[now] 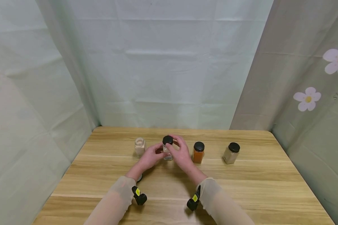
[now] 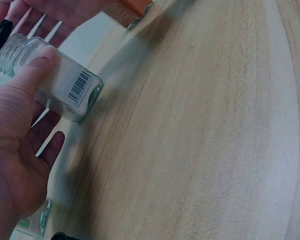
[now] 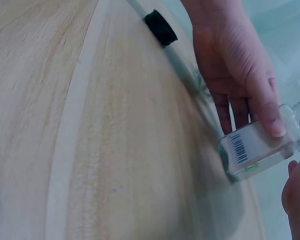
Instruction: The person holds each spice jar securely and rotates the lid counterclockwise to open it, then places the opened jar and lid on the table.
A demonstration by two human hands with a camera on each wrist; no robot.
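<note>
White flowers (image 1: 308, 99) dot the right curtain (image 1: 295, 65); pale cloth (image 1: 171, 81) backs the table (image 1: 264, 193).

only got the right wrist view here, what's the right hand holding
Observer: A black lid, which the right hand holds at the mouth of the held jar.

Operator: ok, anything standing right of that

Observer: Yes, the head view shows two capped jars there, an orange jar and, farther right, a tan jar.

Operator: and left of the hands

Observer: An open jar, with no lid on its mouth.
</note>
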